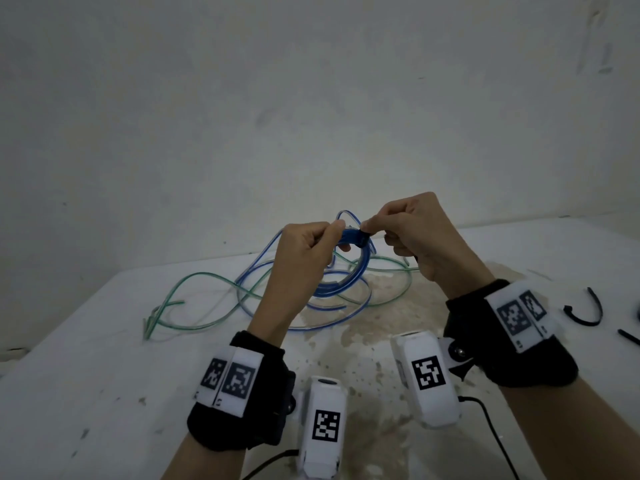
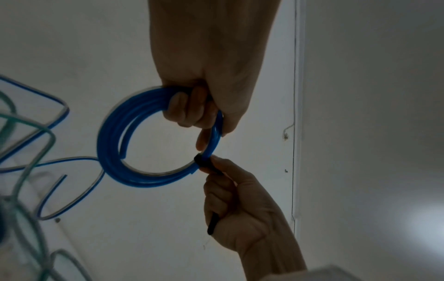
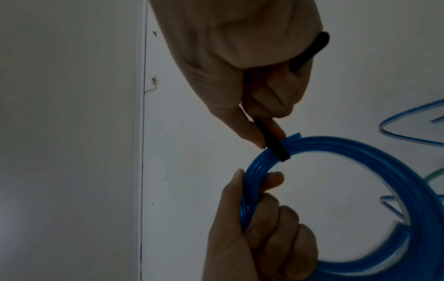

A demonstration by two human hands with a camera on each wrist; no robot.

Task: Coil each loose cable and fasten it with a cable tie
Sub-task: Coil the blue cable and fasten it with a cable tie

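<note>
A blue cable wound into a round coil is held up above the table. My left hand grips one side of the coil with its fingers curled round the strands. A black cable tie is wrapped round the coil beside that grip. My right hand pinches the tie's strap between thumb and forefinger, and the strap's free end runs through the palm and sticks out behind it.
Loose blue cable and loose green cable lie tangled on the white table under my hands. Two more black cable ties lie at the right. A stained patch marks the table's middle. A white wall stands behind.
</note>
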